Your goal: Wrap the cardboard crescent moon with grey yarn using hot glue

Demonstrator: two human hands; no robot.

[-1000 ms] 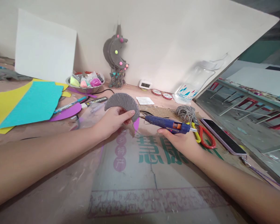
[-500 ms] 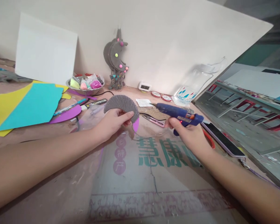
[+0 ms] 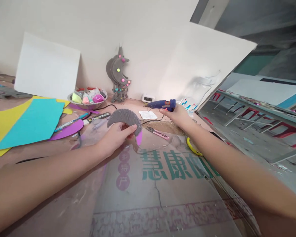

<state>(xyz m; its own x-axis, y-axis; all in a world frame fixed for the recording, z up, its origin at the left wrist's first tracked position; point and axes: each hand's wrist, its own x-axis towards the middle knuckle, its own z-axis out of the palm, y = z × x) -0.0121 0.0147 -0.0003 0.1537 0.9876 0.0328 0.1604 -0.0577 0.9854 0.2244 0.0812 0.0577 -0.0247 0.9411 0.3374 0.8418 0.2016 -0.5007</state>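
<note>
My left hand [image 3: 120, 135] pinches a crescent [image 3: 125, 119] near its lower tip, thumb on the front. Grey yarn wraps most of the crescent, and bare purple shows at the tip. A loose strand of yarn [image 3: 138, 149] trails from it over the plastic sheet. My right hand [image 3: 179, 116] is closed round the handle of a blue glue gun [image 3: 160, 104], held farther back above the table with its nozzle to the left. Below the gun lies a small white paper [image 3: 148, 115]. A pink craft knife [image 3: 158, 133] rests between the hands.
At left are cyan [image 3: 32, 121] and yellow sheets [image 3: 5, 118], a pen [image 3: 70, 122] and a purple piece [image 3: 67, 130]. Behind stand a bowl of clay bags [image 3: 87, 104], a grey moon ornament [image 3: 118, 74], a small clock [image 3: 147, 98] and a clear jug [image 3: 194, 93]. Yellow tape [image 3: 193, 147] lies by my right forearm.
My right hand has carried the glue gun back and to the left, away from the table's front. My left hand still holds the crescent in nearly the same place. The view has shifted slightly.
</note>
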